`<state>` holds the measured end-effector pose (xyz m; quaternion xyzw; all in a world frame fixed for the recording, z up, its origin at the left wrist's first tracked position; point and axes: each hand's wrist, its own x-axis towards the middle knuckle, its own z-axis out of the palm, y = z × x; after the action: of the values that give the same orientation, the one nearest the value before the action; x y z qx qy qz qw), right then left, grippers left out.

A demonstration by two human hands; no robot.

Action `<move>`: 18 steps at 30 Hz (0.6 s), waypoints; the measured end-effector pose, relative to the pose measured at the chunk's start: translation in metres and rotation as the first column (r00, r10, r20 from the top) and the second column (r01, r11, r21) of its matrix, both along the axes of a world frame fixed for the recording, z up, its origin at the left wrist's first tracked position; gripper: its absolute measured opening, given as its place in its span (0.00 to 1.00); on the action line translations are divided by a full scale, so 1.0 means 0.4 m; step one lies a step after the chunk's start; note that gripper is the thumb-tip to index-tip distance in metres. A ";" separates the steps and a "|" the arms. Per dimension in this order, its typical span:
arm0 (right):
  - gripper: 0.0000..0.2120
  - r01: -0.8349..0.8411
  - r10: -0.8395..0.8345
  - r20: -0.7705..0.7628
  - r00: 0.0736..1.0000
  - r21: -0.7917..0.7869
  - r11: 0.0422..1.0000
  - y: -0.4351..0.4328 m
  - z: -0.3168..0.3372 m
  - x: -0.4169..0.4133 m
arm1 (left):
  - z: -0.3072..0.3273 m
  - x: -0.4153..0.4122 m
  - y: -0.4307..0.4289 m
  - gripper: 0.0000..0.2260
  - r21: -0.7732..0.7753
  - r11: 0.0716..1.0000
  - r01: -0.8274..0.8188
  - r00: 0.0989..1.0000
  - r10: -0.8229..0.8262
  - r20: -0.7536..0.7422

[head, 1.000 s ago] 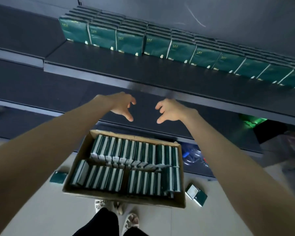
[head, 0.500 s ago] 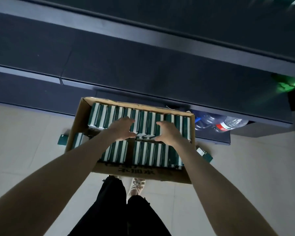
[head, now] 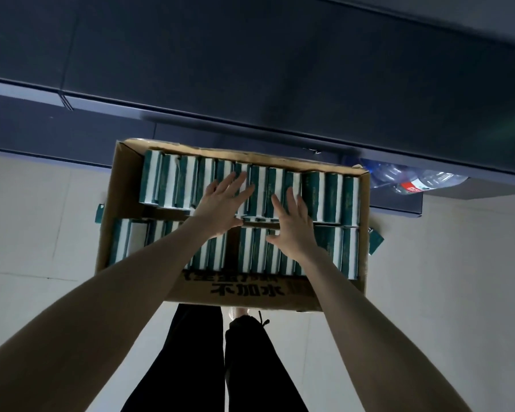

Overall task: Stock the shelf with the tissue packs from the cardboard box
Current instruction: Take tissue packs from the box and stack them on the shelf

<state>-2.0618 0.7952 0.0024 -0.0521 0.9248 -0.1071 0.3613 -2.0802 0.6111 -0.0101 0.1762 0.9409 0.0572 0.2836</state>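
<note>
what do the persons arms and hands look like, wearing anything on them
The left arm and right arm are bare as far as the frame shows, with no sleeves in view. The left hand and right hand have no gloves, and no ring, watch or bracelet shows. Lower down are black trousers.
</note>
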 end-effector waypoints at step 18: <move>0.43 0.070 -0.073 -0.015 0.997 -0.147 0.987 0.002 0.029 0.012 | 0.045 0.007 -0.037 0.08 0.333 0.934 -0.132 0.977 0.180 -0.118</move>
<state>-2.0570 0.7958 0.0138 -0.0463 0.9193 -0.1873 0.3431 -2.0774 0.5961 0.0079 0.1486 0.9481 0.2197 0.1755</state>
